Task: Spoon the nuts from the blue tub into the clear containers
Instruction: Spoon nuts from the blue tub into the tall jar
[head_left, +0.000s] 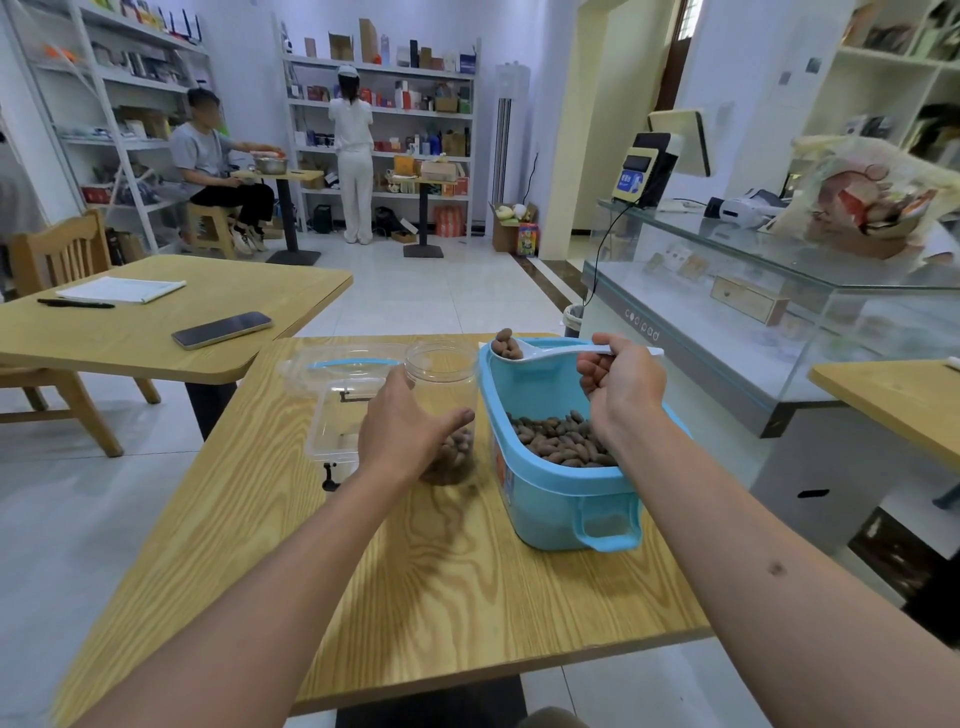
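The nuts (563, 441) lay in a shallow layer on the floor of the blue tub (566, 499), which stood on the right half of the wooden counter (441, 582). A few more sat heaped in the bowl of a white spoon (524, 351), raised above the tub's far rim. The right hand (621, 387) held the spoon by its handle, fingers curled under and thumb over; that grip was closed firmly on the handle. Just left of the tub and nearly touching it stood a tall clear jar (444, 395), open-mouthed, with a low fill of nuts at its base. The left hand (405, 431) was spread around the near side of the jar, thumb toward the tub; whether the fingers actually pressed the wall could not be told, but that grip was wide open and curled round nothing. Behind and left of the jar lay a clear rectangular box (337, 421) and a clear lid with a blue band (343, 366). Judged stage: loaded spoon in transit to the jar mouth. Risks: the load was heaped and the spoon shallow, so any tilt during the sideways carry could roll nuts onto the counter; the jar mouth was narrow relative to the spoon, so an off-centre tip could spill over the rim; a light jar, if unsteadied, could be knocked.
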